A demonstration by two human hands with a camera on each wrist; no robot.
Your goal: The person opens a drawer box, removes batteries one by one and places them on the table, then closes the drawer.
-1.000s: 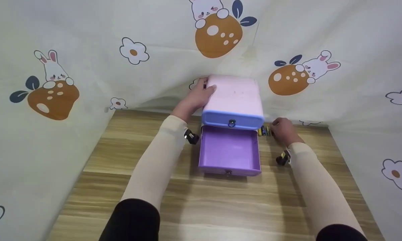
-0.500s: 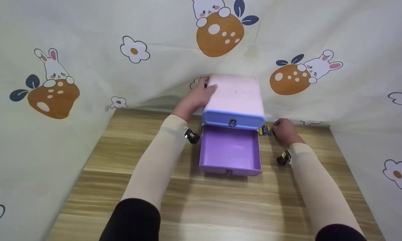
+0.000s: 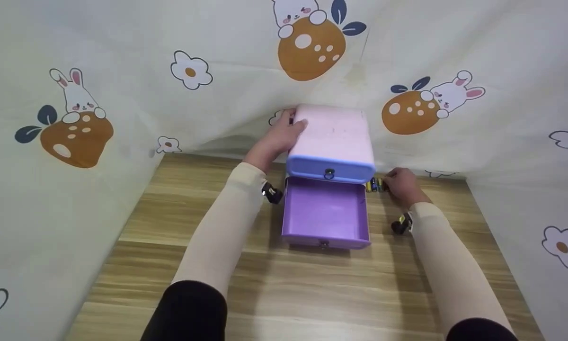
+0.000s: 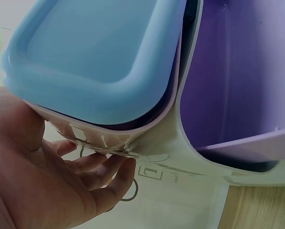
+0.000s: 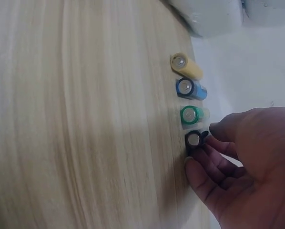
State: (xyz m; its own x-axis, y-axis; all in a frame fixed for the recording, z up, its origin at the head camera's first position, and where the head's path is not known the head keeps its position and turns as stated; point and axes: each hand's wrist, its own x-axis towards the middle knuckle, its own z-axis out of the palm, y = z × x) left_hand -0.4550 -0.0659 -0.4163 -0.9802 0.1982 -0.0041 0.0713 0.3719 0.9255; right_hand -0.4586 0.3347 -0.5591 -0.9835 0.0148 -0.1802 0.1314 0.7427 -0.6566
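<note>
Cabinet shell (image 3: 333,130): smooth, pale plastic. Upper drawer front (image 4: 95,52): smooth plastic, soft sheen. Lower drawer (image 3: 326,215): glossy plastic. Batteries (image 5: 192,89): shiny metal ends. Tabletop (image 3: 312,289): wood-grained. Backdrop (image 3: 236,104): matt, creased, cloth-like.

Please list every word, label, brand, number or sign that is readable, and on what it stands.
"L", in a frame: seemingly on the pale wall covering, left wrist view.
Beside it: tiny print, unreadable.
Right wrist view edge: faint marks, unreadable.
Batteries: any print too small and blurred.
Drawer unit: no readable text.
</note>
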